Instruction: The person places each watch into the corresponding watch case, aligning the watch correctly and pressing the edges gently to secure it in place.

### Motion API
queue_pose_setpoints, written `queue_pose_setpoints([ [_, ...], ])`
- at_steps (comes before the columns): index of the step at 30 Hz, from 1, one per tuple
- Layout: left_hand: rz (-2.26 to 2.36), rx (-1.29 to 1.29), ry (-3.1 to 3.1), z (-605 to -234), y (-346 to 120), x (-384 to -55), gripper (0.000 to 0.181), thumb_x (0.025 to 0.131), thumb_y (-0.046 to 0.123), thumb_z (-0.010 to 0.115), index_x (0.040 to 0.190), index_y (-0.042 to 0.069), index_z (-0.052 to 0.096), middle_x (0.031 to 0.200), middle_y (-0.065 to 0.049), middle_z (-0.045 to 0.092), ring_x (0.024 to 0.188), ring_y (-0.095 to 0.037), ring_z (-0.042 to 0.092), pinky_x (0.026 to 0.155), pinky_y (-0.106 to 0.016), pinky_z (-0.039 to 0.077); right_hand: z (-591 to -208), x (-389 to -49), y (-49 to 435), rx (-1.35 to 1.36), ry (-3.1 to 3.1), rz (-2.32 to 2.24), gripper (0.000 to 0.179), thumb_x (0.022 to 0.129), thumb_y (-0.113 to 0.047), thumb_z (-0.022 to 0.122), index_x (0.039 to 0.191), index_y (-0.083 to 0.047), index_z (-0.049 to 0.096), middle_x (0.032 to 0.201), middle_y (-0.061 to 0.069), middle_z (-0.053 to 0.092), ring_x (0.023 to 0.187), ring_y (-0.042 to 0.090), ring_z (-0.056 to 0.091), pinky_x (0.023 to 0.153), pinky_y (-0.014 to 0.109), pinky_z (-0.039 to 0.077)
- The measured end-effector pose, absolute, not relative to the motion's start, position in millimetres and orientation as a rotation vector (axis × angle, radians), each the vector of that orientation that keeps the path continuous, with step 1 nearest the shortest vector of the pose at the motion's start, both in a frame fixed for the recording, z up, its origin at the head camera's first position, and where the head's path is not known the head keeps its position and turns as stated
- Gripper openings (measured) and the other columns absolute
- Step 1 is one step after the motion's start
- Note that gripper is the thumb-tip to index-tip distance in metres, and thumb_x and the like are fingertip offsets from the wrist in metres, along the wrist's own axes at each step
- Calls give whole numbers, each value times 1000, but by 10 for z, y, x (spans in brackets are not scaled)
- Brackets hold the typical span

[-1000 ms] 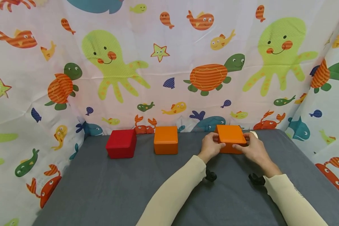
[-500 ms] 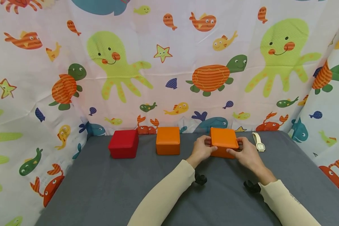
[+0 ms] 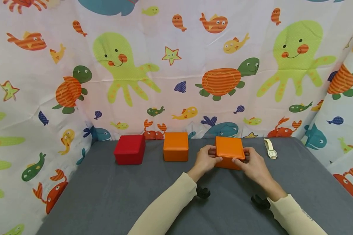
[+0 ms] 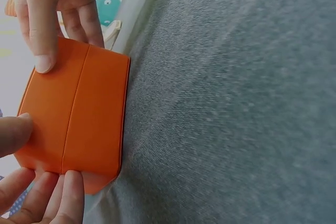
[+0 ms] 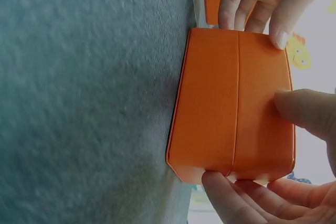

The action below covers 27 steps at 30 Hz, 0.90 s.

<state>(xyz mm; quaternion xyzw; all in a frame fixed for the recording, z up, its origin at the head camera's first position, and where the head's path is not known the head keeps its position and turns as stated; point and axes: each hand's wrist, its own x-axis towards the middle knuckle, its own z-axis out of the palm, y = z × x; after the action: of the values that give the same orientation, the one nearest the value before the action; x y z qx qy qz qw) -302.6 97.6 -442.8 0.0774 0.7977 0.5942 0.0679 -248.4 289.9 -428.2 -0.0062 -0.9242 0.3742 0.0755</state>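
Both hands hold an orange box [image 3: 229, 148] with a lid seam round its sides, at the right half of the grey cloth. My left hand [image 3: 205, 162] grips its left side, thumb on the near face and fingers along the side. Opposite it, my right hand [image 3: 255, 165] grips the right side the same way. The seam crosses the box's near face [image 4: 79, 114] in the left wrist view, where its base lies against the cloth. In the right wrist view the right thumb [image 5: 307, 111] presses that face. The lid is down, so the inside is hidden.
A second orange box [image 3: 176, 147] and a red box [image 3: 130, 149] stand in a row to the left. Right of the held box lies a pale wristwatch [image 3: 270, 148]. Behind the grey-covered table [image 3: 106, 195] hangs a curtain [image 3: 153, 32] printed with sea animals.
The held orange box has come toward me and a little left, both hands moving with it. The wristwatch, mostly hidden earlier, is in plain sight. The other boxes stay put.
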Motion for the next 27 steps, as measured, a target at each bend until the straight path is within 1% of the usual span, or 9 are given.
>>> queue_pose_setpoints([
  [5, 1772, 257, 2414, -4383, 904, -2958, 38, 80, 13, 78, 115, 10, 63, 97, 2, 62, 86, -13, 61, 78, -29, 54, -4271, -2440, 2869, -1, -2778, 1122, 71, 88, -37, 68, 131, 9, 37, 120, 30, 52, 98, 36, 61, 80, 46, 54],
  [9, 1746, 268, 2421, -4378, 853, -2915, 38, 80, 12, 78, 115, 9, 63, 97, 2, 62, 86, -13, 61, 79, -29, 54, -4255, -2413, 2877, 25, -2812, 1144, 72, 88, -37, 68, 132, 9, 36, 122, 30, 52, 101, 37, 60, 81, 46, 53],
  [13, 1679, 278, 2443, -4394, 821, -2913, 41, 80, 13, 78, 117, 8, 62, 99, 2, 62, 86, -12, 59, 81, -29, 53, -4240, -2427, 2925, 40, -2838, 1207, 72, 86, -36, 71, 132, 10, 39, 122, 30, 53, 105, 39, 58, 83, 46, 53],
  [16, 1643, 256, 2439, -4420, 834, -2919, 45, 78, 13, 79, 118, 7, 61, 100, 1, 63, 87, -13, 59, 84, -31, 53, -4257, -2450, 2981, 73, -2849, 1263, 71, 85, -31, 73, 131, 12, 41, 122, 29, 54, 107, 39, 58, 84, 45, 53],
  [22, 1675, 198, 2405, -4489, 867, -2954, 46, 75, 8, 82, 116, 4, 62, 98, -1, 64, 86, -15, 60, 83, -33, 53, -4317, -2493, 3039, 116, -2845, 1267, 68, 83, -29, 75, 129, 11, 46, 119, 26, 58, 102, 35, 62, 80, 39, 55],
  [27, 1718, 169, 2400, -4529, 891, -2968, 46, 72, 4, 82, 114, 3, 64, 97, -1, 64, 87, -16, 61, 81, -33, 54, -4339, -2491, 3048, 119, -2829, 1234, 67, 85, -33, 73, 130, 8, 46, 115, 23, 61, 99, 32, 63, 79, 41, 55],
])
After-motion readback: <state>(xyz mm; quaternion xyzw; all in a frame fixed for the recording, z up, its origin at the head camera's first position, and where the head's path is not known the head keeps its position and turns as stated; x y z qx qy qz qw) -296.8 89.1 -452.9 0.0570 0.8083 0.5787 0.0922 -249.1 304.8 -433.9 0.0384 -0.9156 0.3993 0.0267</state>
